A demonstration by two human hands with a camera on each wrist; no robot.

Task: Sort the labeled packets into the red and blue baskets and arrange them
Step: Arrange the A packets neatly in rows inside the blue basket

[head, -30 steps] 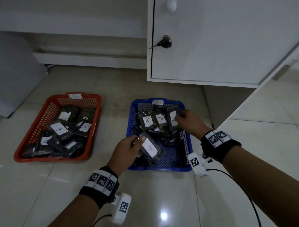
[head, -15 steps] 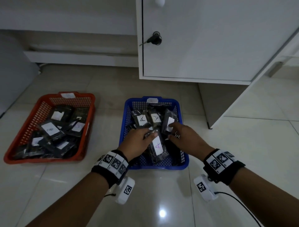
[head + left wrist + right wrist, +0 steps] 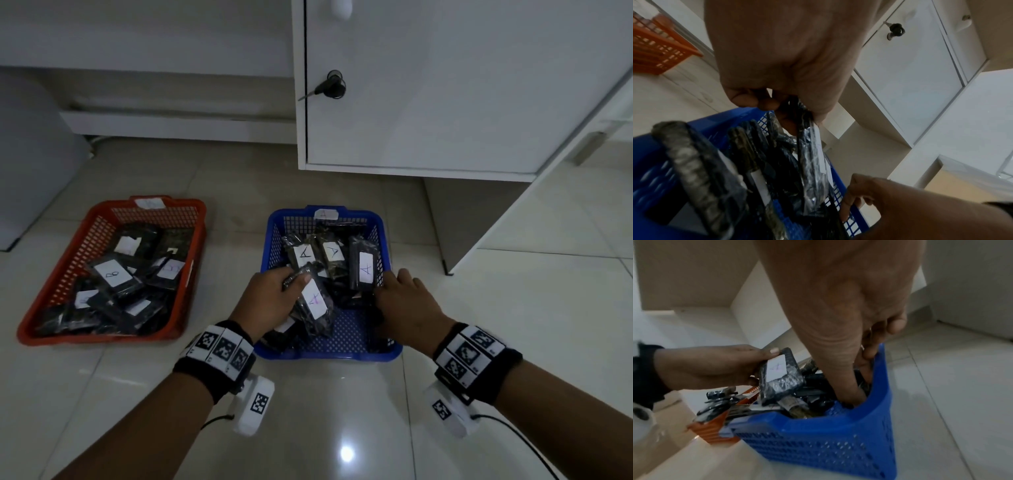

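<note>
A blue basket (image 3: pixel 329 354) holds dark packets labelled A; three of them (image 3: pixel 364 269) stand upright at its far end. My left hand (image 3: pixel 270 298) pinches one A packet (image 3: pixel 313 301) by its top edge and holds it over the basket's middle; the right wrist view also shows this packet (image 3: pixel 781 374). My right hand (image 3: pixel 404 305) reaches down inside the basket along its right wall, thumb and fingers (image 3: pixel 849 386) among the packets. Whether they hold anything is hidden. The red basket (image 3: pixel 102 335) at the left holds a loose pile of B packets (image 3: pixel 113 274).
Both baskets sit on a glossy tiled floor (image 3: pixel 342 428). A white cabinet (image 3: pixel 445 85) with a key in its lock (image 3: pixel 334 89) stands right behind the blue basket, its side panel (image 3: pixel 445 240) to the right. Wrist-camera cables trail near my arms.
My right hand has drawn back from the upright packet at the far right and dipped in by the right wall. The left hand keeps its packet and has shifted slightly inward.
</note>
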